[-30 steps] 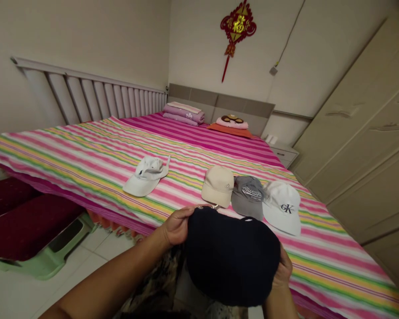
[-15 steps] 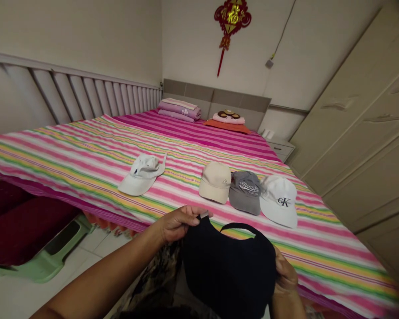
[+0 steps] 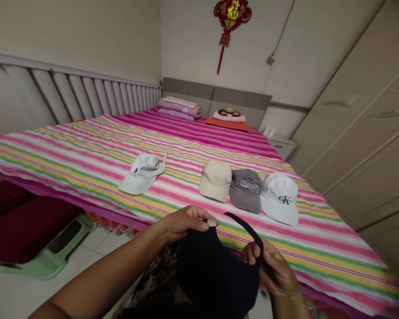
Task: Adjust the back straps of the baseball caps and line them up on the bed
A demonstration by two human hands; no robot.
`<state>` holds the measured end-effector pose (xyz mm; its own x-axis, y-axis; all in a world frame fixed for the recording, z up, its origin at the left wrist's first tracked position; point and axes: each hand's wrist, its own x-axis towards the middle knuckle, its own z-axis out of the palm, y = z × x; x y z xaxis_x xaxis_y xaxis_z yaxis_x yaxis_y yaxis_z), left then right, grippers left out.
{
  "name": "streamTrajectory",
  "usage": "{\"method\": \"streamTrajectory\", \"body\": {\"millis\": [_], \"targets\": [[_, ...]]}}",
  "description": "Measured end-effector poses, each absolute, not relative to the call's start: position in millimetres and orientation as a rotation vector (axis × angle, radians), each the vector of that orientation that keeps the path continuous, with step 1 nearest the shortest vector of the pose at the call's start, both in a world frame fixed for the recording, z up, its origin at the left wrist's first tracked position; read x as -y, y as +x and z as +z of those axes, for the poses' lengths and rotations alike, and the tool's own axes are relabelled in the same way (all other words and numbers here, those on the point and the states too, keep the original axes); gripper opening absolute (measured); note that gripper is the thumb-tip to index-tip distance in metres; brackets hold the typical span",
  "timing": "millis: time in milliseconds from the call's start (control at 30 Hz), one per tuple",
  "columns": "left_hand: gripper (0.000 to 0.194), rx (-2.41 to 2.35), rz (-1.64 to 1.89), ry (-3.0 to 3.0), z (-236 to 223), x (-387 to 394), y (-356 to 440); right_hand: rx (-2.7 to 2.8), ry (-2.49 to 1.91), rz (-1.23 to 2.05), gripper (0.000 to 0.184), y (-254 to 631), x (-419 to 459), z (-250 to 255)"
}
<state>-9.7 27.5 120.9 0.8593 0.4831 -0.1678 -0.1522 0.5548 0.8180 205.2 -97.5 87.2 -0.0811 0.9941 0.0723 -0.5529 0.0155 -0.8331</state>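
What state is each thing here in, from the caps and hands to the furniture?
Dark cap: held, back gap open
Strap: unfastened, one end loose
Left hand: closed on the cap's edge
Right hand: closed around the strap's base
Leftmost white cap: lying on the bed
Beige cap: lying crown up
Gray cap: lying crown up
Lettered white cap: lying crown up
Purple bedding: folded
Drawer: shut

Dark cap (image 3: 216, 274), back strap (image 3: 246, 227) undone with its free end raised, between both hands (image 3: 182, 225).

Four caps (image 3: 216, 181) and folded bedding (image 3: 177, 109) lie on the striped bed (image 3: 86, 146).
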Motion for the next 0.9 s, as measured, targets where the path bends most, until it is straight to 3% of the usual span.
{"method": "streamTrajectory", "body": {"millis": [233, 467, 733, 900], "targets": [[0.043, -0.345, 0.389, 0.970, 124.9, -25.3, -11.6, 0.819, -0.640, 1.443, 0.018, 194.6, 97.1, 91.9], [0.035, -0.318, 0.479, 0.949, 120.3, -23.6, -12.6, 0.785, -0.656, 1.360, 0.016, 188.9, 99.9, 94.9], [0.027, -0.309, 0.539, 1.011, 117.2, -20.1, -10.3, 0.851, -0.661, 1.520, 0.009, 179.9, 101.5, 98.7], [0.032, -0.304, 0.518, 1.096, 112.6, -20.4, -13.6, 0.828, -0.710, 1.532, 0.010, 176.1, 102.1, 102.1]]}}
